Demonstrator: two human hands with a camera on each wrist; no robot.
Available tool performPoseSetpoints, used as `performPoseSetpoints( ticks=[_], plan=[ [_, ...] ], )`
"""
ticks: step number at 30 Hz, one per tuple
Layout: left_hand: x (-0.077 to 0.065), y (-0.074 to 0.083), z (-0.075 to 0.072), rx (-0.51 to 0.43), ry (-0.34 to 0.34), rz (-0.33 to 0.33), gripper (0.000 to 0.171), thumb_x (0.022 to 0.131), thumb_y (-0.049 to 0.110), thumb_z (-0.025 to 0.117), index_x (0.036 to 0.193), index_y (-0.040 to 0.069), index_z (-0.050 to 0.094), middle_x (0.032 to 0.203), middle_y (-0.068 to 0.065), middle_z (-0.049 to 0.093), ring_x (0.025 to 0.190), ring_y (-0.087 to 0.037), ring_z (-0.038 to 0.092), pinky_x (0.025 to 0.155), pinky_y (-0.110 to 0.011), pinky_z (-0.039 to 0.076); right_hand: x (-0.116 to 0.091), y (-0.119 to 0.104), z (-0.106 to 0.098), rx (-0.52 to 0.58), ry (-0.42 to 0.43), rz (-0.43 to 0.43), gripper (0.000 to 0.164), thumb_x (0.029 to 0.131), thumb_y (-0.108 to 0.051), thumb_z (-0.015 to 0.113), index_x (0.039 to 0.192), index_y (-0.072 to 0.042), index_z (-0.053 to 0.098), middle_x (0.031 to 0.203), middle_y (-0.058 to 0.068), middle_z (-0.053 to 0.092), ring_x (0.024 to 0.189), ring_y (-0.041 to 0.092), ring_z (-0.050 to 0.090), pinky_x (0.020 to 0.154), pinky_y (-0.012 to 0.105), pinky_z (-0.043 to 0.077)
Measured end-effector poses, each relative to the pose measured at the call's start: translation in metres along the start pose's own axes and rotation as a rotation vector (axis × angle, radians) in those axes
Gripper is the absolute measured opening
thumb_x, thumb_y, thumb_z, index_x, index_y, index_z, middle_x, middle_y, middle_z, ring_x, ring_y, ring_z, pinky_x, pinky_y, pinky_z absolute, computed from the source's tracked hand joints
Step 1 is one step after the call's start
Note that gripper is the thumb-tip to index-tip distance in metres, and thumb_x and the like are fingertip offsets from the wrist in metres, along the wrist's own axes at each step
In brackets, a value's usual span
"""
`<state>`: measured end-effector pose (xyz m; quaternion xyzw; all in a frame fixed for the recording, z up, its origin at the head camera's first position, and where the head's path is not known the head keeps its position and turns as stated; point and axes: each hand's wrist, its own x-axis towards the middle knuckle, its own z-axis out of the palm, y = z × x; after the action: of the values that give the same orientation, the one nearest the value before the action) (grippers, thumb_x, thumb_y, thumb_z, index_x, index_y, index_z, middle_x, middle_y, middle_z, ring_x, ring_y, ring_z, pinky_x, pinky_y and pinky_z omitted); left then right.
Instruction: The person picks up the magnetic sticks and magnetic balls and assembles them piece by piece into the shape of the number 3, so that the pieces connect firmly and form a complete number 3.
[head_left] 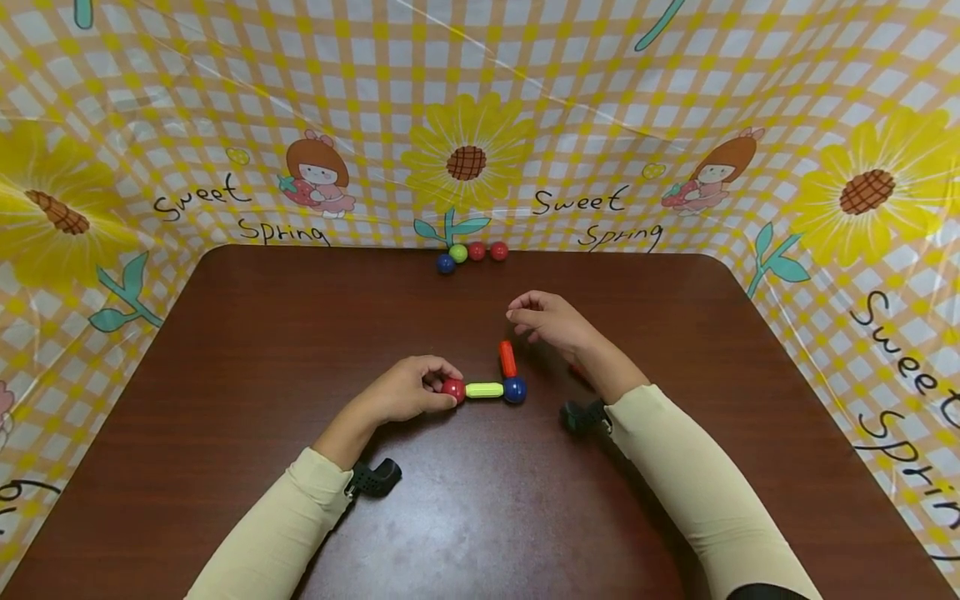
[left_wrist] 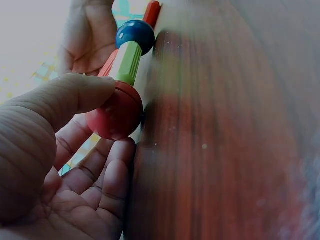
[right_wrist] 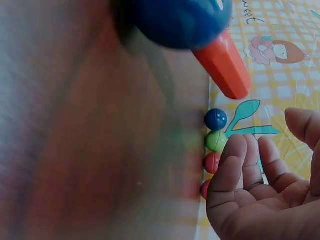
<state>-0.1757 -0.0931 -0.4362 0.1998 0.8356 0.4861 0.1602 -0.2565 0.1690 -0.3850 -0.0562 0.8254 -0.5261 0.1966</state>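
My left hand (head_left: pixel 408 387) pinches a red ball (head_left: pixel 453 389) between thumb and fingers, low over the brown table. From that ball a ribbed yellow-green rod (head_left: pixel 484 390) runs right to a blue ball (head_left: pixel 514 390). An orange-red rod (head_left: pixel 507 358) joins the blue ball and points toward the back, making a corner. Beyond this rod's far end is my right hand (head_left: pixel 551 321), fingers loosely bent and holding nothing; the right wrist view shows a gap between its thumb and fingers. Another red rod (left_wrist: pixel 152 12) lies farther right, mostly hidden by my right wrist in the head view.
Along the table's back edge sit a blue ball (head_left: pixel 446 264), a green ball (head_left: pixel 458 253) and two red balls (head_left: pixel 477 251). A yellow checked cloth (head_left: pixel 390 100) with sunflowers walls the table at the back and both sides. Dark straps with camera mounts (head_left: pixel 378 477) sit at both wrists.
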Motion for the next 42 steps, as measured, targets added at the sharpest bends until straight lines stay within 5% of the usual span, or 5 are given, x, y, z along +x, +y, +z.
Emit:
performPoseSetpoints(
  ticks=[18, 25, 42],
  plan=[
    [0.000, 0.002, -0.001, -0.005, 0.001, -0.007, 0.025, 0.084, 0.010, 0.079, 0.108, 0.010, 0.071, 0.089, 0.000, 0.063, 0.084, -0.015, 0.056, 0.071, -0.028, 0.047, 0.052, -0.027, 0.004, -0.159, -0.026, -0.071, 0.028, 0.097, -0.025, 0.065, 0.116, -0.005, 0.058, 0.111, 0.020, 0.061, 0.105, 0.036, 0.057, 0.088, 0.050, 0.045],
    [0.000, 0.002, -0.001, -0.007, 0.000, -0.004, 0.025, 0.084, 0.010, 0.079, 0.108, 0.010, 0.071, 0.090, 0.000, 0.063, 0.084, -0.015, 0.056, 0.072, -0.028, 0.047, 0.069, -0.030, 0.006, -0.237, -0.013, -0.086, 0.024, 0.096, -0.024, 0.066, 0.112, -0.007, 0.060, 0.094, 0.010, 0.057, 0.093, 0.032, 0.054, 0.078, 0.041, 0.047],
    [-0.001, 0.002, -0.002, -0.004, 0.003, -0.002, 0.024, 0.083, 0.012, 0.080, 0.106, 0.012, 0.071, 0.089, 0.000, 0.062, 0.084, -0.015, 0.055, 0.072, -0.029, 0.047, 0.110, -0.035, 0.026, -0.338, 0.001, -0.227, 0.026, 0.095, -0.021, 0.066, 0.114, -0.005, 0.059, 0.113, 0.011, 0.058, 0.094, 0.026, 0.050, 0.080, 0.036, 0.041]
  ],
)
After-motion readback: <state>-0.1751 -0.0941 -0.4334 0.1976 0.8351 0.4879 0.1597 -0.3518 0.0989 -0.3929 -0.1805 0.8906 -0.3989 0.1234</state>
